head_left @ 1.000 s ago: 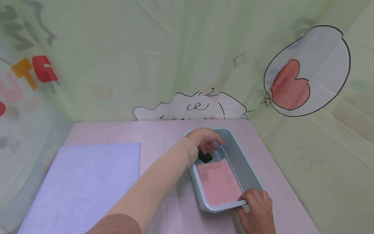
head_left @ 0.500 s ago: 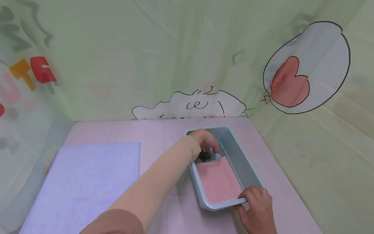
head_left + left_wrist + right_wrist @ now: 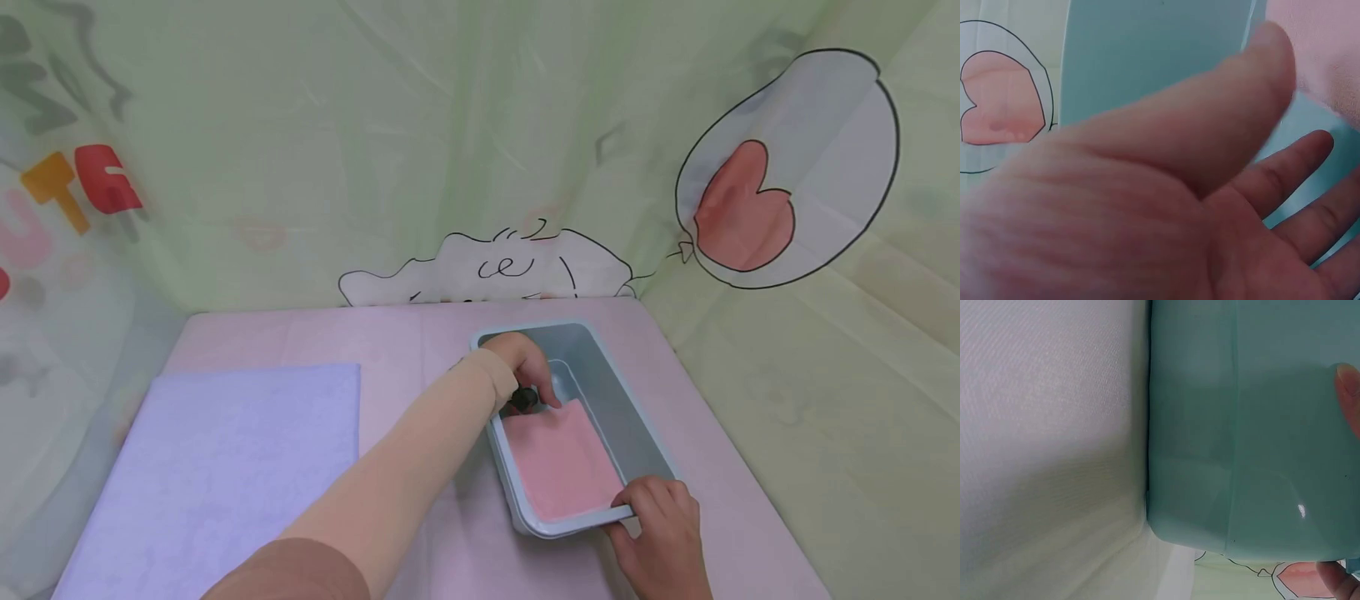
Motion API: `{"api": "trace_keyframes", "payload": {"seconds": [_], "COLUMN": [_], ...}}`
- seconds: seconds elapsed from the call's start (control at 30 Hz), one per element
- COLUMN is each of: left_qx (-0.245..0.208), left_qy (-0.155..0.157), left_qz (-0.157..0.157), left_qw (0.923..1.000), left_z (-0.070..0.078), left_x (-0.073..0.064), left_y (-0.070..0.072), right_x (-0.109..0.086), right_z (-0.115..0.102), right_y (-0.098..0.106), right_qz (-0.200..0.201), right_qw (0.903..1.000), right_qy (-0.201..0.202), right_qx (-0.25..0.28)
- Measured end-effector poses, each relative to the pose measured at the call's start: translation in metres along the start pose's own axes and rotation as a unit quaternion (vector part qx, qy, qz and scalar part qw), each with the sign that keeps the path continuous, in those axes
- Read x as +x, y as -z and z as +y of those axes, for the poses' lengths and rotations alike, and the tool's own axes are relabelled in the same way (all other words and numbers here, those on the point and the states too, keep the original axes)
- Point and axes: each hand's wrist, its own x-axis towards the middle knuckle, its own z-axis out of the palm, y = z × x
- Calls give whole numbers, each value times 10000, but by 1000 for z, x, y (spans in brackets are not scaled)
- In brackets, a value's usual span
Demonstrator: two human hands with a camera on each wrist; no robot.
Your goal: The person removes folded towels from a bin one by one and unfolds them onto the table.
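Note:
A blue-grey plastic bin (image 3: 637, 425) stands on the pink-covered table. Inside lies a flat pink cloth (image 3: 562, 467), filling the near part of its floor. My left hand (image 3: 521, 354) reaches over the left rim into the bin, at the cloth's far edge. In the left wrist view the thumb (image 3: 1266, 69) overlaps the edge of the cloth (image 3: 1329, 50), while the extended fingers (image 3: 1297, 165) stay apart from it. At the near right corner my right hand (image 3: 660, 529) grips the rim. The right wrist view shows the bin's outer end wall (image 3: 1241, 437) between thumb and fingers.
A folded lavender cloth (image 3: 232, 467) lies flat on the left of the pink table cover (image 3: 397, 342). Printed curtains (image 3: 300, 150) enclose the table at the back and sides. A small black device (image 3: 525, 398) sits at the left wrist.
The left hand has lowered into the bin, its fingers moving down and nearer to the far edge of the pink cloth. The right hand keeps its grip on the rim.

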Motion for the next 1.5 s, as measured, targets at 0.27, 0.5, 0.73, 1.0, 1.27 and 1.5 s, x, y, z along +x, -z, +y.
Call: {"api": "trace_keyframes", "payload": {"seconds": [0.27, 0.5, 0.73, 1.0, 1.27, 1.5], "left_qx": [289, 648, 1254, 2098, 2223, 2379], "left_qy": [368, 728, 420, 117, 173, -181], "left_qz": [62, -538, -356, 14, 155, -164], "left_qw": [9989, 9938, 9906, 9777, 9747, 9710], "left_z": [3, 6, 4, 3, 5, 6], "left_x": [6, 7, -1, -8, -19, -22], "left_y": [0, 0, -5, -7, -13, -14], "right_x": [0, -1, -2, -2, -2, -1], "right_z": [0, 3, 3, 2, 1, 0], "right_y": [1, -3, -5, -4, -3, -2], "right_qz": [-57, 65, 145, 88, 63, -56], "right_qw": [9999, 10000, 9999, 10000, 9999, 9999], "right_qy": [-65, 11, 17, -44, -94, -139], "right_qx": [-57, 32, 57, 7, 8, 16]}}
